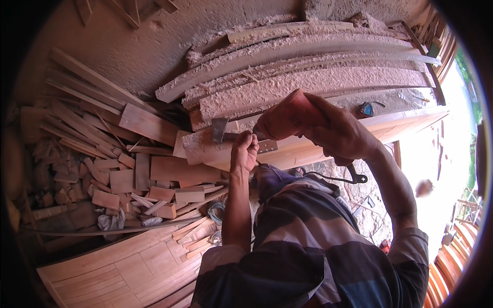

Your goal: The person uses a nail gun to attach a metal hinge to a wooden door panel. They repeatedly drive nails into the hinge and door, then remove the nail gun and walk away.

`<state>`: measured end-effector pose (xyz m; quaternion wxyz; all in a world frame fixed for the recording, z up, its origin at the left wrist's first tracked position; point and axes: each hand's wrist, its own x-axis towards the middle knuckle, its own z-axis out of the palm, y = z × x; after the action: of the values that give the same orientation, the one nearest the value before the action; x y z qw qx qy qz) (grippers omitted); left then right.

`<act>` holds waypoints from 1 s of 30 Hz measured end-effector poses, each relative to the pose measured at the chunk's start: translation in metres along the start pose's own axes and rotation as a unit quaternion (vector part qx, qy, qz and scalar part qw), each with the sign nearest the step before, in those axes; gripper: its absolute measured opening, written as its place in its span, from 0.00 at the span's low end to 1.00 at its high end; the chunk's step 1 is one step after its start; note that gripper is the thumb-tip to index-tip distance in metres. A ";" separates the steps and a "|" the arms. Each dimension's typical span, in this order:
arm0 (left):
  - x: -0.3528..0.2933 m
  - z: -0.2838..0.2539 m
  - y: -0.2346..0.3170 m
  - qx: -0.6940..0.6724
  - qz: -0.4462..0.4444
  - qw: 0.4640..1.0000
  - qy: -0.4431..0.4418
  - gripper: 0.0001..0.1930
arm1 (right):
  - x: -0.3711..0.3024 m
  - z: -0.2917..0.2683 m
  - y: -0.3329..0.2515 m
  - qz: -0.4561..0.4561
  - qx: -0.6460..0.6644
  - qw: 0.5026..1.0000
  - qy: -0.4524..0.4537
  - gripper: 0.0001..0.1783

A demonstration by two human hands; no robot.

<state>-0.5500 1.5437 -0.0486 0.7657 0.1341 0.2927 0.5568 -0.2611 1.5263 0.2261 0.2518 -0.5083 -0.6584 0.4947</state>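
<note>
Shavings [318,82] coat planks [177,87] beyond; my right grip [343,129] clamps the red power tool [287,116], my left grip [245,152] is together; metal plate [268,147] placed, work seemingly unfinished.

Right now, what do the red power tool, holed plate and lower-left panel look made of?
Red power tool: probably moulded plastic, fairly smooth; rounded red shell.
Holed plate: likely metal, finish unclear; flat strip with small holes.
Lower-left panel: wood, seemingly unvarnished; pale tan, jointed pieces, no strong gloss.
</note>
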 end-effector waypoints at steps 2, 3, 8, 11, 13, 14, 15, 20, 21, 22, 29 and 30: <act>-0.001 0.000 0.000 0.002 0.000 1.000 0.002 0.06 | 0.000 0.001 0.002 -0.005 0.002 1.000 -0.001 0.41; -0.001 0.000 0.000 0.003 0.001 1.000 0.003 0.06 | 0.000 0.001 0.002 -0.008 0.002 1.000 -0.001 0.41; 0.000 -0.001 0.000 0.003 0.002 1.000 -0.011 0.07 | 0.001 -0.001 0.002 0.007 -0.005 1.000 -0.006 0.41; 0.000 -0.001 0.001 0.006 0.001 1.000 -0.008 0.07 | 0.001 -0.001 0.001 -0.001 -0.002 1.000 -0.006 0.41; 0.000 -0.001 0.001 0.000 -0.001 1.000 -0.008 0.07 | 0.002 -0.002 0.000 -0.001 -0.002 1.000 -0.008 0.40; 0.000 -0.001 0.001 -0.001 -0.003 1.000 -0.007 0.07 | 0.002 -0.002 0.000 -0.004 -0.003 1.000 -0.009 0.40; 0.000 -0.001 0.001 -0.001 -0.003 1.000 -0.008 0.07 | 0.002 -0.002 0.000 0.000 -0.005 1.000 -0.009 0.40; 0.002 -0.002 0.000 -0.003 0.002 1.000 -0.009 0.07 | 0.003 -0.004 0.000 0.013 -0.008 1.000 -0.017 0.42; 0.002 -0.003 0.000 -0.005 0.002 1.000 -0.013 0.07 | 0.003 -0.004 0.000 0.013 -0.010 1.000 -0.017 0.42; 0.002 -0.003 0.000 -0.008 0.005 1.000 -0.021 0.07 | 0.003 -0.004 0.001 0.012 -0.012 1.000 -0.016 0.42; 0.002 -0.001 0.001 -0.003 0.002 1.000 -0.025 0.06 | 0.005 -0.004 -0.001 -0.007 -0.032 0.999 -0.010 0.42; 0.002 -0.001 0.001 -0.002 0.000 1.000 -0.025 0.06 | 0.005 -0.004 -0.001 -0.004 -0.023 1.000 -0.011 0.41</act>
<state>-0.5509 1.5458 -0.0495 0.7733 0.1465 0.2719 0.5537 -0.2597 1.5325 0.2279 0.2349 -0.5057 -0.6746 0.4838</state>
